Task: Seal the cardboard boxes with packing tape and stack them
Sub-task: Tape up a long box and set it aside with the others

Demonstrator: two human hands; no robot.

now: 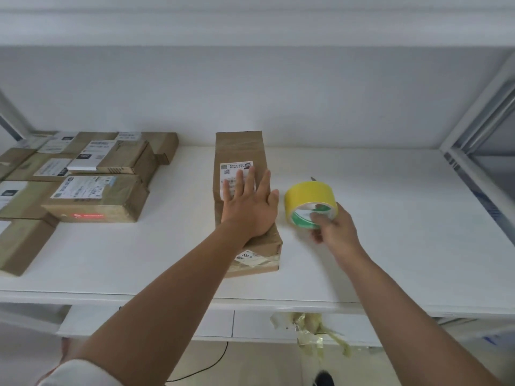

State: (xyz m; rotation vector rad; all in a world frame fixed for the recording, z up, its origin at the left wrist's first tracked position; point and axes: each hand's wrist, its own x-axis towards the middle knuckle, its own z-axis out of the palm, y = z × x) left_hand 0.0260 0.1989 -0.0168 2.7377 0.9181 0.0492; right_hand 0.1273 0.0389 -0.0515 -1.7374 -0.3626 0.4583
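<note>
Head view: left fingers [245, 185] splayed flat on long cardboard box [239, 151]; right fingers [317, 218] clamp yellow tape roll [309, 195].

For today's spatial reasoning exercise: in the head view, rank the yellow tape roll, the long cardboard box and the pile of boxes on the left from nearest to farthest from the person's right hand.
1. Yellow tape roll: gripped by the right hand.
2. Long cardboard box: just left of it, under the left hand.
3. Pile of boxes: far left of the shelf.

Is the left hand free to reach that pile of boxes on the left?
Probably yes: the left hand lies flat on the box, gripping nothing, and bare shelf separates it from the pile.
</note>
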